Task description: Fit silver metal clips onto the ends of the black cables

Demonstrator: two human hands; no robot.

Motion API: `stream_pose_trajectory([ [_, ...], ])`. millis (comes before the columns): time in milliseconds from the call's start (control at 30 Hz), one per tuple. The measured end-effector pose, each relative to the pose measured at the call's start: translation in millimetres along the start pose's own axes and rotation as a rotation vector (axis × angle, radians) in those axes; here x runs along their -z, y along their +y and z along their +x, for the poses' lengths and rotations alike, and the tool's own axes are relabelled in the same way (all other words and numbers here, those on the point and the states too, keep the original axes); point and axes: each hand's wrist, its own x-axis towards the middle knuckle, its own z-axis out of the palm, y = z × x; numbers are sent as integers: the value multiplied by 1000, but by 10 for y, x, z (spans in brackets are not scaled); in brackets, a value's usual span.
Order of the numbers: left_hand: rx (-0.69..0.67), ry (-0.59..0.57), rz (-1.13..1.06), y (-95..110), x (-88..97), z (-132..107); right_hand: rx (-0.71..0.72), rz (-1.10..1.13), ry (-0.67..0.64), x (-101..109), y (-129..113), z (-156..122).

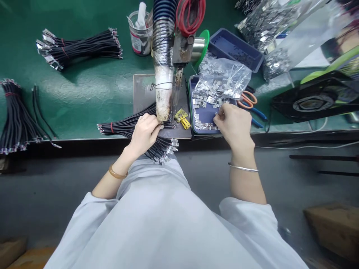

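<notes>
My left hand [145,131] is closed on top of a bundle of black cables [126,125], thumb and forefinger pinching a black cable by the tip of the white-wrapped hose. A red band ties the bundle at its left end. Metal connectors [169,147] on other cable ends hang over the table edge below this hand. My right hand [235,121] reaches into the right side of a blue tray [206,114] with small metal connector shells [213,95]. Its fingers are pinched together, and whatever is between them is hidden.
A soldering fixture [179,56] and a ribbed hose [163,33] stand over the grey board. A yellow clip-like piece [184,121] lies by the tray. Orange-handled scissors [247,100] and a black fan [316,98] are right. More cable bundles [84,46] lie left.
</notes>
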Motion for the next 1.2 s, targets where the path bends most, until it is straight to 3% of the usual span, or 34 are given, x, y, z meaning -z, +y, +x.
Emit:
stream_pose_trajectory([
  [167,-85,4,-82,141,44,-52,-26,186,133,83,-208,-69],
  [300,-125,9,-224,273,-5,-69,-18,503,222,206,-619,-333],
  [367,-10,43,-322,327,-16,-60,31,604,250,202,-854,-485],
  [467,276,13,-535,382,11,-37,100,651,381,97,-1118,-655],
  [533,436,-33,-671,404,42,-21,44,770,346,0,-1210,-708],
  [633,540,-45,-768,427,73,-2,-88,981,194,-113,-1259,-718],
  [733,548,-34,-778,445,78,5,-94,1059,105,-154,-1282,-712],
  [867,545,-13,-786,463,67,1,-21,1010,142,-145,-1321,-746],
  [967,530,-1,-771,469,61,-3,-109,1052,164,-143,-1310,-761],
  [1200,455,-25,-686,456,73,-2,-179,1212,1,-161,-1271,-728],
])
